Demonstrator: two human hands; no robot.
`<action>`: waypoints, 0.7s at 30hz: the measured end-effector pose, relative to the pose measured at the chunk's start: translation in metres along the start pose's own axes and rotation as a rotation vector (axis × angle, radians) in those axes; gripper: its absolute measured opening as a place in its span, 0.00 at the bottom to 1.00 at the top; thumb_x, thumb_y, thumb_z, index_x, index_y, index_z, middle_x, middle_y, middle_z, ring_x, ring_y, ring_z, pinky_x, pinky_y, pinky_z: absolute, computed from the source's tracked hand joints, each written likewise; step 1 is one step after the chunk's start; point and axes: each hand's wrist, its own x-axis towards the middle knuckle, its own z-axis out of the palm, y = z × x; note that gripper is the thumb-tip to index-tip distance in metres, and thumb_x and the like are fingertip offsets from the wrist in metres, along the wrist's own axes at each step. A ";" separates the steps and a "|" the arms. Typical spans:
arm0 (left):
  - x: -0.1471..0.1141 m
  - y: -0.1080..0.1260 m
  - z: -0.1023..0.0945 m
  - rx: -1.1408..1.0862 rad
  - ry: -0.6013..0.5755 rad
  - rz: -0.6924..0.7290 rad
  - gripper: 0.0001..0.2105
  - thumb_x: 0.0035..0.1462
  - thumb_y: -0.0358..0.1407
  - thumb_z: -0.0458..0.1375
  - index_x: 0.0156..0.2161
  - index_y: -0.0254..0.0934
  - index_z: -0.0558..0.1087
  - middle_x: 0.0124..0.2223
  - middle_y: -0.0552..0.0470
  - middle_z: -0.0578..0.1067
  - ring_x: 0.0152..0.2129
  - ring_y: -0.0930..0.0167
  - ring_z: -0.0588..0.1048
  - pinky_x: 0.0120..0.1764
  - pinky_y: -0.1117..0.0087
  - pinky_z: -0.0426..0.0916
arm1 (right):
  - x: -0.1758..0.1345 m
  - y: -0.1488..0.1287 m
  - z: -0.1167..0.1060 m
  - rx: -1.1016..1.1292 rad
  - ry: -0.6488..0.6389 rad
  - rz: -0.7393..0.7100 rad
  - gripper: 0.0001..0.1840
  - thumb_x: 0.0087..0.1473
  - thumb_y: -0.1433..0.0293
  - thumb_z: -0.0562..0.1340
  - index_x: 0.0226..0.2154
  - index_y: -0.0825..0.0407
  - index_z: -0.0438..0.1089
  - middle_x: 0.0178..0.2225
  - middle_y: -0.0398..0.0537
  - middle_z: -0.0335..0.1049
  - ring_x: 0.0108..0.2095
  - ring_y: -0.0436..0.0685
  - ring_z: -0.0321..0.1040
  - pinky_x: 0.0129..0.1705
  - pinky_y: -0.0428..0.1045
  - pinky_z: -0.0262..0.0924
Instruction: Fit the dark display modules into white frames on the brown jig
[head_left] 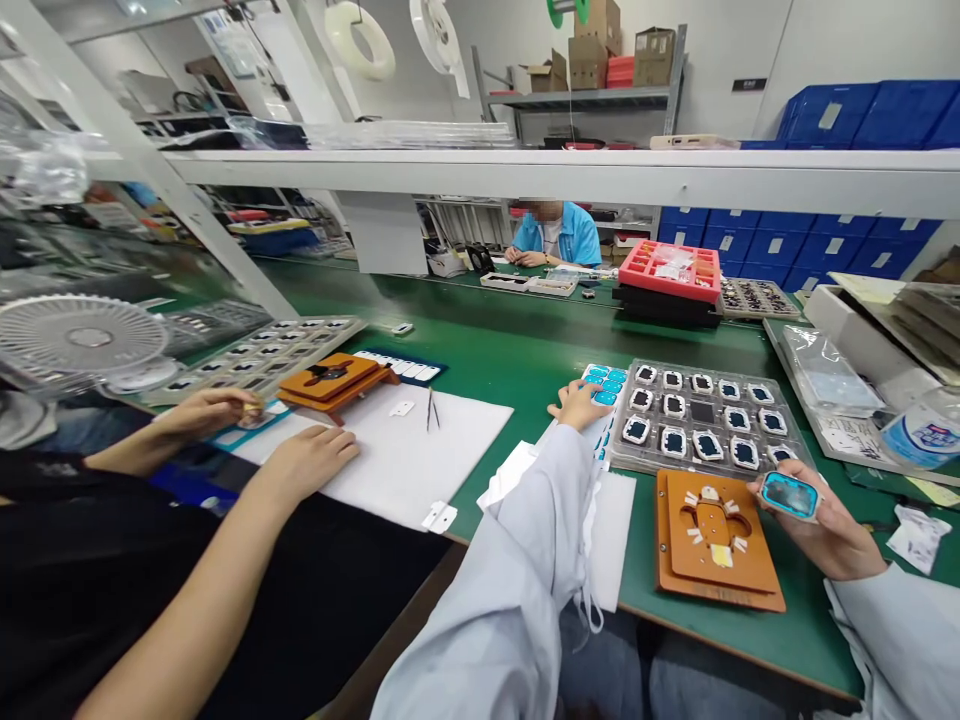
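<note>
My right hand (840, 530) grips a small rounded-rectangular watch-like case (789, 495) with a blue rim and a dark glossy face, held up beside an orange fixture (720, 540). White tabs and a yellow patch surround the fixture's shaped recess. My left hand (576, 405) reaches forward with its fingers apart, fingertips at a sheet of blue stickers (606, 384). The sheet lies along the left side of a clear tray (622, 455) that holds rows of white-framed dark parts (707, 445). Under my left sleeve are white sheets (619, 540).
At my left a co-worker's hands (307, 460) rest near another orange fixture (330, 380) and tweezers (433, 408) on a white mat (480, 420). Opposite sits a person in blue (577, 235). A bottle (926, 430) and a white packet (919, 535) stand right. A shelf beam (525, 172) crosses overhead.
</note>
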 end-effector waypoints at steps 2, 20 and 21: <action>0.002 -0.004 0.000 -0.014 -0.009 0.015 0.10 0.64 0.40 0.57 0.47 0.37 0.73 0.54 0.45 0.71 0.51 0.64 0.70 0.54 0.55 0.67 | 0.000 0.001 -0.001 -0.011 -0.009 0.004 0.30 0.42 0.43 0.65 0.44 0.40 0.64 0.43 0.53 0.76 0.54 0.75 0.67 0.58 0.70 0.54; -0.016 0.027 -0.017 0.308 -0.171 -0.015 0.16 0.47 0.39 0.69 0.41 0.46 0.70 0.59 0.53 0.68 0.60 0.58 0.56 0.57 0.49 0.49 | -0.002 0.003 0.002 0.117 0.057 0.029 0.30 0.41 0.46 0.70 0.44 0.38 0.66 0.41 0.49 0.77 0.53 0.73 0.68 0.61 0.68 0.51; -0.017 0.028 -0.017 0.312 -0.167 -0.003 0.16 0.47 0.39 0.69 0.40 0.46 0.70 0.57 0.54 0.70 0.60 0.59 0.57 0.57 0.48 0.48 | -0.002 0.003 0.002 0.121 0.051 0.032 0.30 0.41 0.46 0.70 0.44 0.38 0.66 0.41 0.50 0.77 0.53 0.73 0.68 0.61 0.68 0.51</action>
